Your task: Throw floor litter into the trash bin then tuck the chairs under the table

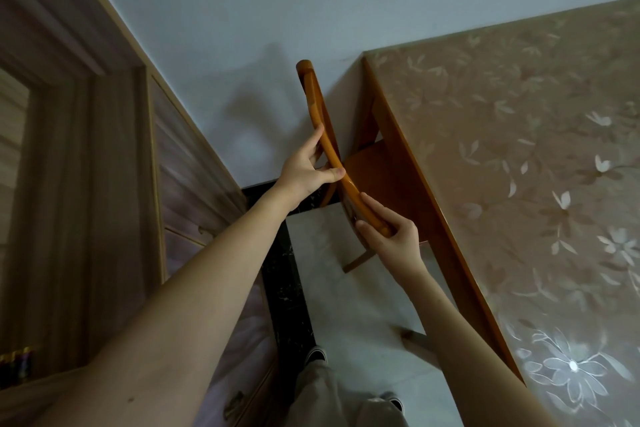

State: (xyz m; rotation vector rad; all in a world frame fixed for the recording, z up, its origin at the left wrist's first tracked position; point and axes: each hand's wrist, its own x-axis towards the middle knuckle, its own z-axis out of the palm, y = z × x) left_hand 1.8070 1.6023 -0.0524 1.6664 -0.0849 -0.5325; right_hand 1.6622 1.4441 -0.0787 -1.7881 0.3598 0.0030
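Observation:
An orange-brown wooden chair (317,104) stands at the end of the table (519,149), which wears a beige flowered cover. The chair's seat (374,170) lies partly beneath the table edge. My left hand (304,170) grips the curved top rail of the backrest near its middle, thumb across the rail. My right hand (391,229) grips the same rail at its near end. No litter or trash bin is in view.
A wooden cabinet with drawers (194,184) lines the left side, leaving a narrow strip of pale tiled floor (346,305) with a dark border. The white wall (242,45) is behind the chair. My feet and trouser legs (332,392) show at the bottom.

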